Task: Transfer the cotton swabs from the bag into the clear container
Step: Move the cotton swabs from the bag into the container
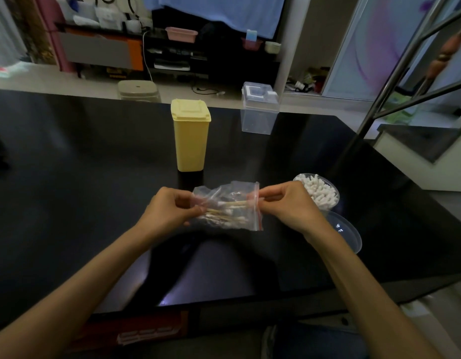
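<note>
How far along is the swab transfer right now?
Done: the round clear container already holds many white cotton swabs. In hand: left hand and right hand pinch the clear zip bag. Left: the bag's remaining wooden-stick swabs.

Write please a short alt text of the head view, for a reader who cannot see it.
Two bare hands hold a small clear zip bag of cotton swabs above a black table: the left hand grips its body, the right hand pinches its red-striped edge. A round clear container of swabs sits at right; a yellow bin stands behind.
</note>
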